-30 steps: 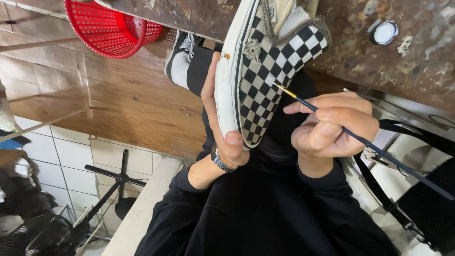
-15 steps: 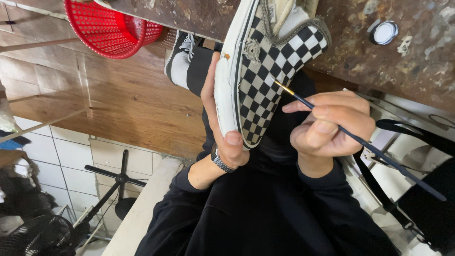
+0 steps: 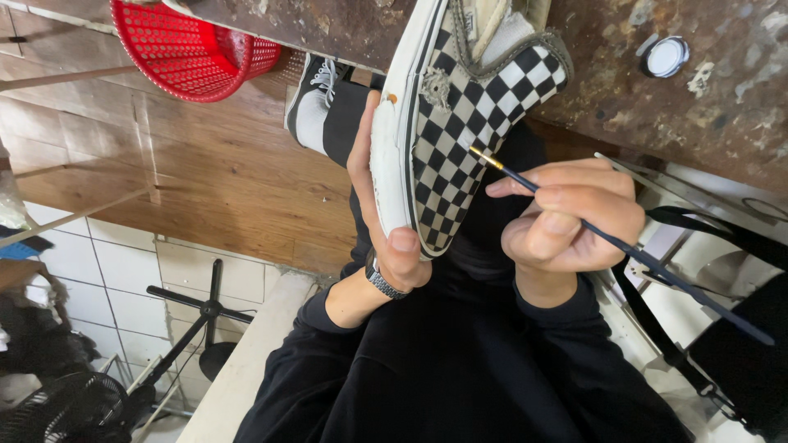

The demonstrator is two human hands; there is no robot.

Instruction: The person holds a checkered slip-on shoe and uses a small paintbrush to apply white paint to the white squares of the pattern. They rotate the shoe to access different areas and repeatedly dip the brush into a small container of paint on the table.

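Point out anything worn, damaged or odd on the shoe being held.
The black-and-white checkered slip-on shoe shows a frayed, worn patch on its canvas side near the collar, with the padded collar edge looking ragged. A small orange speck sits on its white rubber sole. The left hand holds it while the right hand points a thin dark brush at the canvas.

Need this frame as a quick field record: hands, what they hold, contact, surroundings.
left hand: grips checkered slip-on shoe by its white sole edge, thumb over the heel end
right hand: holds thin dark paintbrush like a pen
contact: brush tip against the shoe's checkered side
wrist: metal watch on left
surroundings: red plastic basket, small round tin, stained worktop
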